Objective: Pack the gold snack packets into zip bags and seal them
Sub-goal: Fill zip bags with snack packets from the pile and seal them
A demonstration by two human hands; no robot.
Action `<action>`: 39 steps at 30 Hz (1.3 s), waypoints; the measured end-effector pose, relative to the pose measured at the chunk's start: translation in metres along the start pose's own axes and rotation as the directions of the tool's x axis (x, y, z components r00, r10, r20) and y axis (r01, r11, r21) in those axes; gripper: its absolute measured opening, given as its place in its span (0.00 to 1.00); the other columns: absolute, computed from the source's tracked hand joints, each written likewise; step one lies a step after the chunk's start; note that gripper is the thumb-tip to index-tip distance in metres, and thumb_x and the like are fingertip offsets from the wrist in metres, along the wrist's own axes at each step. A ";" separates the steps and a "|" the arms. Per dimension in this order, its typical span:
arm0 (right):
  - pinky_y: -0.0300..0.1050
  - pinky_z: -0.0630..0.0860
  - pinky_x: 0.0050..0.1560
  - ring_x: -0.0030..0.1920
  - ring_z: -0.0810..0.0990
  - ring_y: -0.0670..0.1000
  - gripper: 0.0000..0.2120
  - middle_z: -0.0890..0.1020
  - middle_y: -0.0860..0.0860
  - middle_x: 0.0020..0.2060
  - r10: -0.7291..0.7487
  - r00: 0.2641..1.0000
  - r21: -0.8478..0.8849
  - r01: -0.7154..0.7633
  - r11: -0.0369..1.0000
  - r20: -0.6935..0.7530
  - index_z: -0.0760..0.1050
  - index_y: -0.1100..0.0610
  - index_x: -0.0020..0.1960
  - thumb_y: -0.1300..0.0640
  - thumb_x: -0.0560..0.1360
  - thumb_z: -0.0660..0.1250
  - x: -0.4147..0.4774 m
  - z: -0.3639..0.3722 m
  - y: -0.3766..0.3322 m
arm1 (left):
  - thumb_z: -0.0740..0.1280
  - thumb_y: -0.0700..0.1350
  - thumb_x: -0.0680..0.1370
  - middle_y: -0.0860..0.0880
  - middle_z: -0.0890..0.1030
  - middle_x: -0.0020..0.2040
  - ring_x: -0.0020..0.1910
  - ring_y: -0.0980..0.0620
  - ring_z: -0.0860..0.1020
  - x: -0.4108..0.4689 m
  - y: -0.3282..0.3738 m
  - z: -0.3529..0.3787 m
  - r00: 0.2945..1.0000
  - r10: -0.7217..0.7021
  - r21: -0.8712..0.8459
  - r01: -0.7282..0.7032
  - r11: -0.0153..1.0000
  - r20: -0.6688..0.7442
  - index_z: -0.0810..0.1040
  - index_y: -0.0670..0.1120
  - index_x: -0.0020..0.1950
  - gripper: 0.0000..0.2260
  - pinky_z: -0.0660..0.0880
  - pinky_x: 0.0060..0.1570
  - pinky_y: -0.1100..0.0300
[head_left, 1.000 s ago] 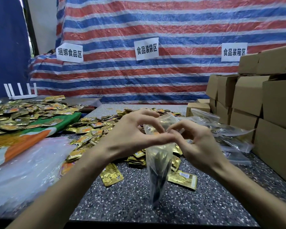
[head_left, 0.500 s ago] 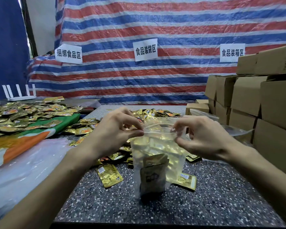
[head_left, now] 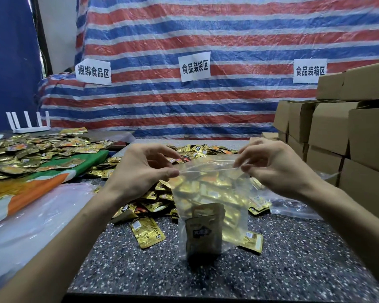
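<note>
1. The zip bag hangs upright between the hands, its foot seemingly on the table. Its zip line runs side to side, hand to hand.
2. The left hand pinches the top's left end and the right hand its right end, thumb against finger. Neither is nearer.
3. The mouth looks unsealed, with the rear lip bowing away. I'd say sealing means sliding a pinch along that line.
4. Inside, packets sit low. Loose packets lie on the table, and boxes stand to the right.

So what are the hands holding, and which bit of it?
The clear zip bag, by its top edge. The left hand pinches the left end of the zip strip and the right hand pinches the right end.
</note>
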State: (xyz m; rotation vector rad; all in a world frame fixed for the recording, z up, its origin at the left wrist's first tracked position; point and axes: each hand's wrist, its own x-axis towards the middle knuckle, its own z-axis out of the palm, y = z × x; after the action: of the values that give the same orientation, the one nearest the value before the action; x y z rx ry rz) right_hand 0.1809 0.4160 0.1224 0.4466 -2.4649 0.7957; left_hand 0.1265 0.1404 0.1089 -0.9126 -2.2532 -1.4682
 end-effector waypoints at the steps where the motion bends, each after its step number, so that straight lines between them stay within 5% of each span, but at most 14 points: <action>1: 0.52 0.83 0.51 0.47 0.84 0.49 0.09 0.84 0.50 0.47 0.016 1.000 0.054 -0.017 0.998 0.016 0.84 0.53 0.46 0.66 0.74 0.72 0.000 -0.002 0.001 | 0.78 0.36 0.68 0.46 0.86 0.39 0.38 0.49 0.85 0.000 -0.001 0.000 1.000 0.001 -0.006 -0.002 1.000 -0.029 0.84 0.45 0.51 0.14 0.83 0.43 0.56; 6: 0.52 0.83 0.50 0.43 0.86 0.57 0.15 0.87 0.54 0.40 0.137 0.990 0.363 -0.142 0.921 0.042 0.83 0.55 0.50 0.66 0.66 0.77 0.002 -0.009 0.004 | 0.79 0.40 0.64 0.45 0.85 0.39 0.38 0.49 0.84 0.001 -0.008 0.000 0.995 0.007 -0.053 -0.013 0.999 -0.104 0.82 0.42 0.47 0.14 0.82 0.41 0.58; 13: 0.45 0.80 0.45 0.39 0.82 0.51 0.13 0.84 0.53 0.35 0.313 0.946 0.564 -0.302 0.768 0.081 0.79 0.60 0.42 0.71 0.62 0.77 0.009 -0.005 0.015 | 0.76 0.31 0.69 0.47 0.83 0.37 0.37 0.55 0.81 0.006 -0.019 0.005 0.992 0.044 -0.136 -0.060 0.989 -0.116 0.76 0.41 0.44 0.11 0.78 0.39 0.64; 17: 0.45 0.79 0.53 0.51 0.82 0.49 0.16 0.84 0.50 0.49 0.259 0.961 0.296 -0.276 0.914 0.098 0.79 0.56 0.55 0.62 0.69 0.77 0.007 -0.003 0.006 | 0.74 0.31 0.72 0.47 0.82 0.39 0.39 0.55 0.81 0.004 -0.023 0.016 0.986 0.081 -0.067 -0.091 0.994 -0.145 0.74 0.46 0.42 0.13 0.79 0.43 0.61; 20: 0.39 0.69 0.58 0.62 0.74 0.45 0.25 0.75 0.44 0.64 0.026 0.990 -0.036 -0.022 0.999 0.139 0.73 0.49 0.67 0.47 0.72 0.73 0.013 0.003 -0.020 | 0.73 0.31 0.73 0.50 0.81 0.38 0.40 0.56 0.81 0.004 -0.020 0.022 0.977 0.152 -0.031 -0.158 0.987 -0.148 0.72 0.50 0.40 0.16 0.79 0.43 0.62; 22: 0.42 0.67 0.63 0.66 0.70 0.46 0.25 0.75 0.45 0.66 -0.105 0.978 -0.178 0.137 0.974 0.180 0.73 0.50 0.69 0.47 0.73 0.71 0.021 0.017 -0.038 | 0.73 0.30 0.73 0.51 0.81 0.38 0.39 0.57 0.80 0.004 -0.017 0.027 0.972 0.195 -0.017 -0.199 0.980 -0.133 0.71 0.52 0.39 0.18 0.77 0.42 0.64; 26: 0.48 0.77 0.57 0.54 0.80 0.46 0.10 0.84 0.47 0.53 -0.146 0.959 -0.206 0.199 0.958 0.244 0.82 0.52 0.57 0.52 0.77 0.69 0.036 0.035 -0.058 | 0.75 0.32 0.72 0.46 0.82 0.39 0.40 0.53 0.81 0.002 -0.017 0.028 0.966 0.213 -0.044 -0.222 0.974 -0.149 0.73 0.55 0.38 0.19 0.79 0.43 0.61; 29: 0.39 0.78 0.45 0.43 0.80 0.42 0.05 0.85 0.46 0.45 -0.146 0.961 -0.174 0.189 0.966 0.233 0.84 0.53 0.51 0.56 0.77 0.70 0.042 0.038 -0.058 | 0.76 0.35 0.71 0.44 0.83 0.41 0.41 0.49 0.82 0.000 -0.018 0.024 0.967 0.208 -0.102 -0.225 0.969 -0.149 0.76 0.59 0.38 0.19 0.80 0.44 0.58; 36: 0.47 0.76 0.44 0.42 0.78 0.45 0.02 0.77 0.40 0.37 -0.165 0.948 -0.232 0.231 0.945 0.271 0.81 0.48 0.47 0.52 0.78 0.69 0.043 0.044 -0.061 | 0.76 0.39 0.69 0.45 0.84 0.41 0.41 0.51 0.83 -0.004 -0.025 0.025 0.966 0.190 -0.220 -0.226 0.949 -0.173 0.78 0.56 0.39 0.13 0.79 0.45 0.61; 39: 0.51 0.74 0.47 0.44 0.75 0.49 0.03 0.77 0.44 0.41 -0.145 0.939 -0.313 0.246 0.917 0.312 0.76 0.48 0.50 0.51 0.80 0.64 0.043 0.048 -0.061 | 0.75 0.38 0.71 0.47 0.84 0.41 0.42 0.53 0.83 -0.004 -0.029 0.027 0.974 0.159 -0.220 -0.192 0.956 -0.160 0.78 0.48 0.45 0.09 0.78 0.44 0.62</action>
State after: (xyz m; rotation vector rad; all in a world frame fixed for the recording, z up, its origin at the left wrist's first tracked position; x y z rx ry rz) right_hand 0.1554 0.3328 0.1394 0.7018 -2.6915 0.2113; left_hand 0.1135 0.1548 0.0746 -1.0140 -1.8742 -1.6832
